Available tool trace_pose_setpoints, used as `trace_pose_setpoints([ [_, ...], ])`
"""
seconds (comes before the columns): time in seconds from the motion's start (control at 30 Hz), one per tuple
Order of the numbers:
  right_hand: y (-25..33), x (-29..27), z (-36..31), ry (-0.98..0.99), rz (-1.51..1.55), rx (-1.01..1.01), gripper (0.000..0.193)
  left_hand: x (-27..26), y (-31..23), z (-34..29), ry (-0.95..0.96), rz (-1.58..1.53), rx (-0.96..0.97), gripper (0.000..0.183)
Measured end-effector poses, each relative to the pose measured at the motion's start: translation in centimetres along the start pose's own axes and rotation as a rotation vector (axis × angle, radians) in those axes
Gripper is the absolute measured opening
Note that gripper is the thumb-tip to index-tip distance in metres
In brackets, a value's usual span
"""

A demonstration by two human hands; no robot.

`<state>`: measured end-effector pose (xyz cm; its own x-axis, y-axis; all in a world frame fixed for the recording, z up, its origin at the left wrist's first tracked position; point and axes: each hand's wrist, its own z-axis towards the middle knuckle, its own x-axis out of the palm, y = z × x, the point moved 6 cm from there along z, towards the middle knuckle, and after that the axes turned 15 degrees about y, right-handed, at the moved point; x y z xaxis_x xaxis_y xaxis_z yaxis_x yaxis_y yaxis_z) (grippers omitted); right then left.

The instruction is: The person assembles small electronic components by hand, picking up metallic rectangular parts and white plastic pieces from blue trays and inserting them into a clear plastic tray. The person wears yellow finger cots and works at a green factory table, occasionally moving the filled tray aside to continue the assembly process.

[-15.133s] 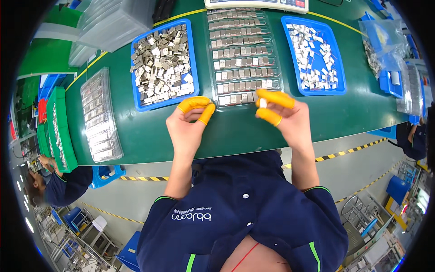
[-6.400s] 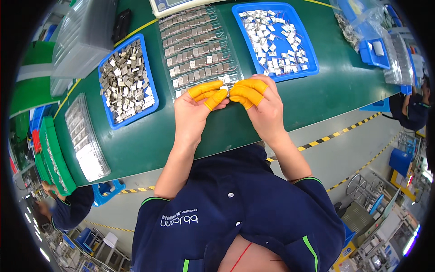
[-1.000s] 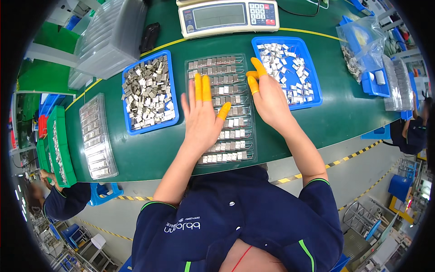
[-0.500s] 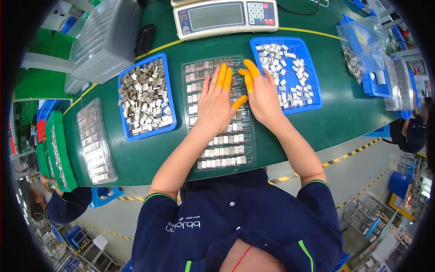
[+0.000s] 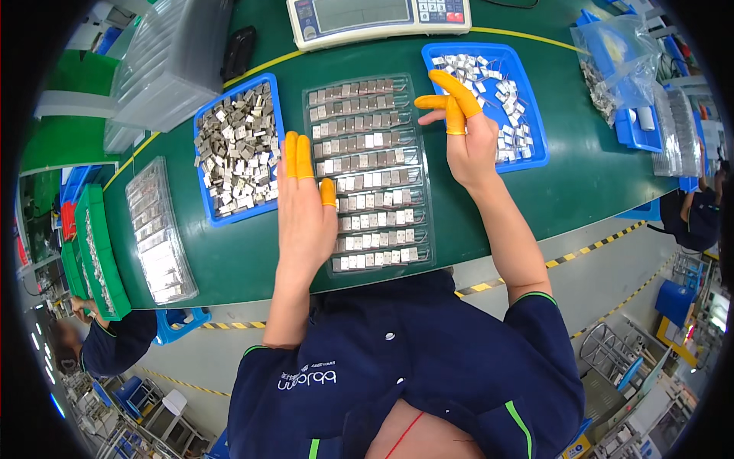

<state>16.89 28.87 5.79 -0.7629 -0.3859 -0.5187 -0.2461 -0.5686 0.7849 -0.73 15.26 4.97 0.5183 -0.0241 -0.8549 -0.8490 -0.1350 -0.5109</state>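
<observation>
A clear plastic tray (image 5: 425, 222) lies in front of me, filled with rows of small metal plug connectors (image 5: 372, 181), several with thin wires at the right end. Left of it, my left hand (image 5: 306, 218) is open, fingers stretched forward between the tray and a blue bin (image 5: 243, 216) heaped with loose metal connectors (image 5: 241, 145). My right hand (image 5: 468, 138) hovers between the clear tray and another blue bin (image 5: 537, 130), fingers apart, nothing visible in them. White connectors with wires (image 5: 511, 99) lie in that second bin. Yellow finger cots cover fingers on both hands.
A digital scale (image 5: 367, 19) stands at the far edge. Stacked clear trays (image 5: 164, 69) and a black object (image 5: 239, 52) are at far left. Another filled clear tray (image 5: 160, 229) and a green bin (image 5: 107, 260) lie left. A plastic bag (image 5: 619, 57) sits far right.
Both hands have lifted off the connector rows and parted. My left hand moved left and nearer to me; the right moved right, toward the right blue bin. The view shifted slightly.
</observation>
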Motion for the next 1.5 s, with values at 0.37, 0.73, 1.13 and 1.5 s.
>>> trace_pose_setpoints([
  [0.37,0.3,1.9,-3.7,0.063,-0.047,0.205,0.033,3.7,-1.9,-1.7,0.111,0.063,0.06,0.051],
  [0.73,1.8,3.2,-5.7,-0.013,-0.404,0.136,0.025,5.2,-4.5,-0.6,0.185,0.119,0.245,0.058],
  [1.13,0.9,3.3,-6.3,-0.096,-0.413,0.102,0.026,2.9,0.4,-5.7,-0.026,-0.068,0.083,0.061],
  [1.5,0.4,3.3,-9.7,-0.103,0.005,0.515,0.03,3.9,1.9,-9.6,0.051,-0.053,-0.077,0.106],
])
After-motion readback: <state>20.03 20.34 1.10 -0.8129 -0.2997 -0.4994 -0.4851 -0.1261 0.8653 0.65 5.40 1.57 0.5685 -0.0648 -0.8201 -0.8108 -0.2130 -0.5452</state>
